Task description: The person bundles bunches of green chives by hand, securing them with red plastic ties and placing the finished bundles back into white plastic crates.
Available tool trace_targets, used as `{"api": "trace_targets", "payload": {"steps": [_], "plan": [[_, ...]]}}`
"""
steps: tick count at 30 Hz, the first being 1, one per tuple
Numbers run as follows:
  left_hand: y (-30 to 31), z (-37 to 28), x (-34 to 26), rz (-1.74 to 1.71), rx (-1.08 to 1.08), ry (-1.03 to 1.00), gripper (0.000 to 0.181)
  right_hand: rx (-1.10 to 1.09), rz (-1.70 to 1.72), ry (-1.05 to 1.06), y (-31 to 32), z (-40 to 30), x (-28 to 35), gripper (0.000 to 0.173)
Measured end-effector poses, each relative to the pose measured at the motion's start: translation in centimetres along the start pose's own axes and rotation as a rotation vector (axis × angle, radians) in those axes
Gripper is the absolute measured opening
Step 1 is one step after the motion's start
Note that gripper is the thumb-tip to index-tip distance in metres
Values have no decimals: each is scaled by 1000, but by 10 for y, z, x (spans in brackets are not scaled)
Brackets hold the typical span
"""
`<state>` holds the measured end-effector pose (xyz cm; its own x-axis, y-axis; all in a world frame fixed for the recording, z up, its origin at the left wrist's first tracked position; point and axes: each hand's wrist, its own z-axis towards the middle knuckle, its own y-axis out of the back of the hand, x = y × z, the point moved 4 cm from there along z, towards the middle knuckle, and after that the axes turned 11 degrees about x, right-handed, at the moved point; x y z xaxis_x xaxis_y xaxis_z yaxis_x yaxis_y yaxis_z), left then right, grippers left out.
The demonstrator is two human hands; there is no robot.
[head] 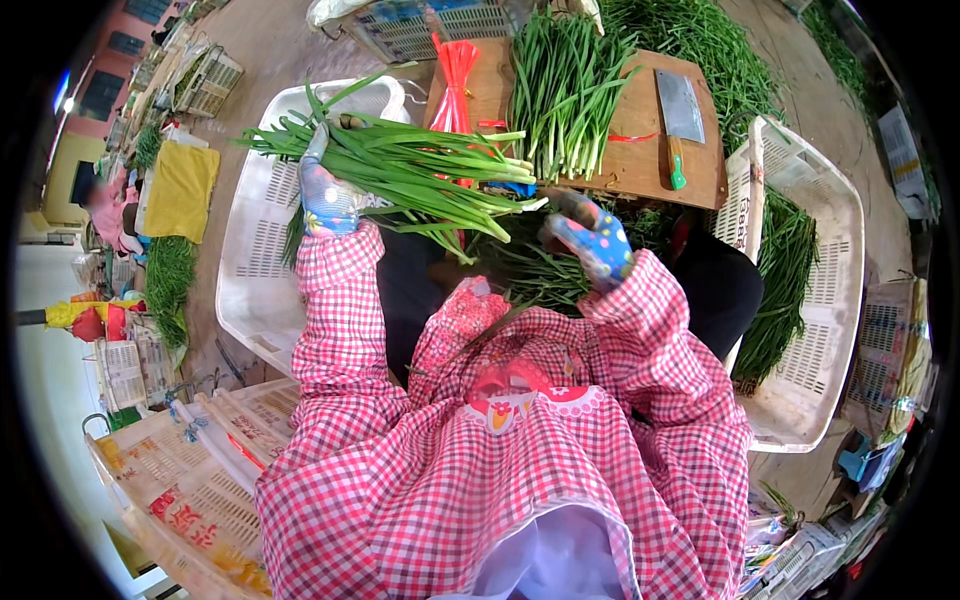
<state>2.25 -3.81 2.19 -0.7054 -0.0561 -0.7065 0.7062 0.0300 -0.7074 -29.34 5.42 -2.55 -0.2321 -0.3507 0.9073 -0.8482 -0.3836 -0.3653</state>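
Observation:
My left hand (330, 191), in a floral-patterned glove, grips a bunch of garlic chives (420, 169) by the leafy part. The bunch lies nearly level, pale cut ends pointing right. Close to those ends is my right hand (589, 232), gloved alike and slightly blurred; its fingers are half curled, with nothing visible between them. Beyond my hands, a second pile of chives (566, 97) rests on a wooden board (634, 146). To its left lies a bundle of red plastic ties (454, 90), and to its right a cleaver (679, 116) with a wood-and-green handle.
A white plastic crate (255, 247) stands at left under my left arm. Another crate (825, 352) at right holds chives (780, 285). More greens (705, 52) are heaped behind the board. Loose leaves (547, 274) lie across my lap. A person (112, 210) is at far left.

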Motion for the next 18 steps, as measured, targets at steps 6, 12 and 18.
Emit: {"api": "trace_targets", "payload": {"steps": [6, 12, 18], "plan": [[3, 5, 3, 86, 25, -5, 23, -33, 188, 57, -16, 12, 7, 22], [25, 3, -18, -3, -16, -57, 22, 107, -186, -83, 63, -35, -20, 25], [32, -2, -24, 137, -88, -51, 28, 185, -1334, -294, 66, -47, 12, 47]]}}
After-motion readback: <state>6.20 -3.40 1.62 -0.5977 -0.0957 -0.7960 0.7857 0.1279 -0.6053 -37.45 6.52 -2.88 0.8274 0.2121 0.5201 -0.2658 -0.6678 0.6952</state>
